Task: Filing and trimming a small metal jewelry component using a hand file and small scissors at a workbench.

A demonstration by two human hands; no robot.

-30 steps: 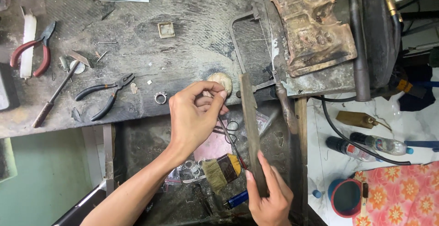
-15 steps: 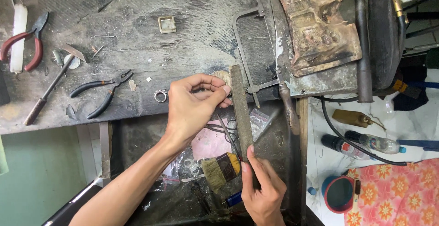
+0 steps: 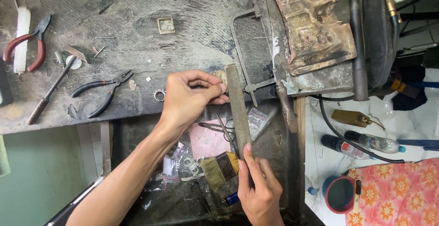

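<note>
Fingers of my right hand (image 3: 258, 187) are wrapped around the lower end of the long flat grey metal file (image 3: 238, 109), index finger lying along it. Beside it, in the tray below the bench, lies a small brush with pale bristles (image 3: 218, 169). Further up, my left hand (image 3: 187, 99) pinches a small round pale metal piece (image 3: 220, 76) at the edge of the dark worn workbench (image 3: 137, 47), touching the file's upper end. I judge the piece may slip from so small a pinch, and the file could then scrape my fingertips. Black pliers (image 3: 103, 91) lie further left.
</note>
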